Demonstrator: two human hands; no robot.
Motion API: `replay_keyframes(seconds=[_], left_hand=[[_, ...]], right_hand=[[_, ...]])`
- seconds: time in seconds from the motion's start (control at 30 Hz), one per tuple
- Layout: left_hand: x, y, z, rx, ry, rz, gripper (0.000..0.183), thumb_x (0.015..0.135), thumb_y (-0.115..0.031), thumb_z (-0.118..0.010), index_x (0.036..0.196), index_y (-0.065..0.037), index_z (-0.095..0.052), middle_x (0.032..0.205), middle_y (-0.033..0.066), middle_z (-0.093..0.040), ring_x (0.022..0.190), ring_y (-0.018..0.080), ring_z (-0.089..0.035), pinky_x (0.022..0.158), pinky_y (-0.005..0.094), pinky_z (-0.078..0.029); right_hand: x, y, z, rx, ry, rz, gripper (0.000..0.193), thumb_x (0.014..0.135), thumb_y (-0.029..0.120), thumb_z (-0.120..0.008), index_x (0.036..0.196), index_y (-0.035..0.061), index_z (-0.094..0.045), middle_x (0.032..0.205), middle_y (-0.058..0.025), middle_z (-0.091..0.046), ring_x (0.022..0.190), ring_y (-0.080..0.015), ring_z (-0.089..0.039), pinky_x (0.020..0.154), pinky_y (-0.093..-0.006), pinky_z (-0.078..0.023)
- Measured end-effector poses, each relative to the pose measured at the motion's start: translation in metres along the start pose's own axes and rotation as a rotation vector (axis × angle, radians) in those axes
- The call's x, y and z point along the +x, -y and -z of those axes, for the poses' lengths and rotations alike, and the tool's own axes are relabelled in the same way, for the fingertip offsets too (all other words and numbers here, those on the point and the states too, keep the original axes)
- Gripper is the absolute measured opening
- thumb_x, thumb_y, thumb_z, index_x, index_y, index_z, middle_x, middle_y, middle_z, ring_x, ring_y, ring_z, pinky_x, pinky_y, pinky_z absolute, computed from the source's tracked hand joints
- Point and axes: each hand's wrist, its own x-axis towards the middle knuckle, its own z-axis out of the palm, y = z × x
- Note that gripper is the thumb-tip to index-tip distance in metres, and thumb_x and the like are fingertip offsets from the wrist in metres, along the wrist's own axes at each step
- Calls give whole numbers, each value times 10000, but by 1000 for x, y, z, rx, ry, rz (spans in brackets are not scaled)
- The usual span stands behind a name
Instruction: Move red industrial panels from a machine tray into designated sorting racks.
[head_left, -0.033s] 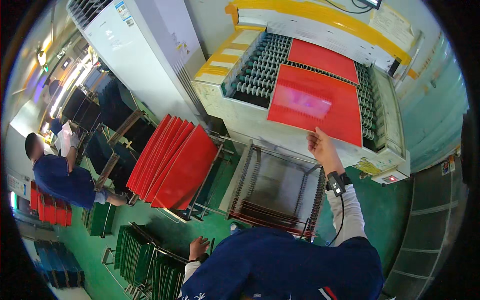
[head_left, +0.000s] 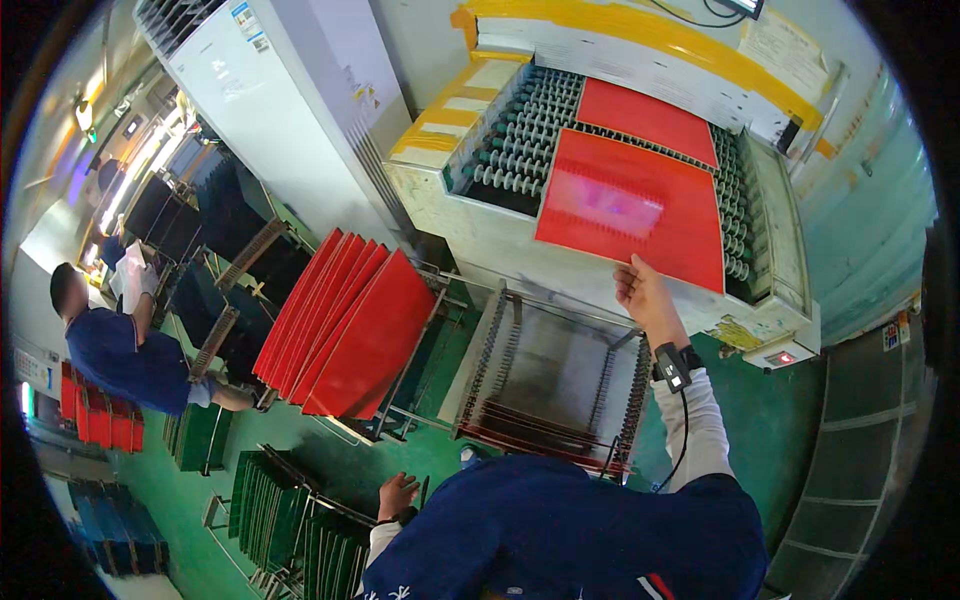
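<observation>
"So, how should the right hand [head_left: 645, 294] treat that flat red rectangular panel [head_left: 635, 215]?"

"Edge only: it seems to pinch the near rim, the panel lying on grey disc-studded rollers [head_left: 737, 238] (the left hand's [head_left: 398, 495] grip, I can't tell). Best kept level, face untouched."

We record bright, fairly even indoor light across the middle. At two o'clock the nearer red panel [head_left: 640, 215] returns a pinkish-violet glare patch. At ten o'clock a slanting white light strip [head_left: 140, 180] is burnt out, while the dark panels [head_left: 235, 205] beside it sink into shadow. Toward seven o'clock we find the green panels [head_left: 265, 505] dim. Fisheye distortion bends the grey panelled surface [head_left: 850, 460] at four o'clock; black vignetting fills the corners. Far-left detail looks soft, possibly from glare; we cannot be sure.
</observation>
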Motion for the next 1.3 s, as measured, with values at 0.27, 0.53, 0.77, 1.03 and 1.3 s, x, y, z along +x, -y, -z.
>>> replay_keyframes(seconds=[0.27, 0.53, 0.77, 1.03, 1.3], left_hand=[[-28, -52, -32, 680, 74, -250, 408, 743, -56, -621, 1109, 37, -465, 997, 101, -633, 873, 196, -624, 697, 270, -505], [-22, -35, -25, 723, 122, -311, 348, 766, -20, -582, 1093, 38, -478, 1004, 145, -620, 828, 195, -636, 613, 269, -516], [1, 12, 1, -60, -40, 43, 335, 779, -79, -584, 1086, 28, -501, 1037, 143, -607, 808, 196, -634, 581, 271, -511], [-23, -48, -34, -311, -276, 244, 404, 863, -198, -507, 1193, 21, -430, 1041, 198, -577, 778, 265, -612, 570, 309, -503], [-21, -35, -15, -302, -243, 266, 393, 845, -195, -521, 1180, -3, -449, 1011, 164, -590, 688, 236, -611, 499, 301, -489]], right_hand=[[10, -3, 8, 36, 24, 24, 329, 836, 356, -568, 884, 32, -603, 778, -65, -611, 666, -152, -539, 602, -270, -430], [13, -1, 9, 13, 29, 40, 310, 845, 360, -555, 886, 57, -601, 781, -53, -607, 662, -144, -523, 620, -273, -425], [-11, -38, -1, -357, 148, 61, 309, 846, 353, -554, 896, 51, -592, 756, -31, -594, 654, -136, -535, 598, -255, -424], [-58, -169, 70, -1283, 546, -296, 358, 825, 269, -589, 1086, 25, -575, 905, -53, -615, 768, -126, -566, 656, -262, -450], [-103, -189, 62, -1216, 573, -415, 445, 829, 299, -591, 1122, -32, -543, 1043, -81, -587, 932, -143, -534, 806, -280, -413]])
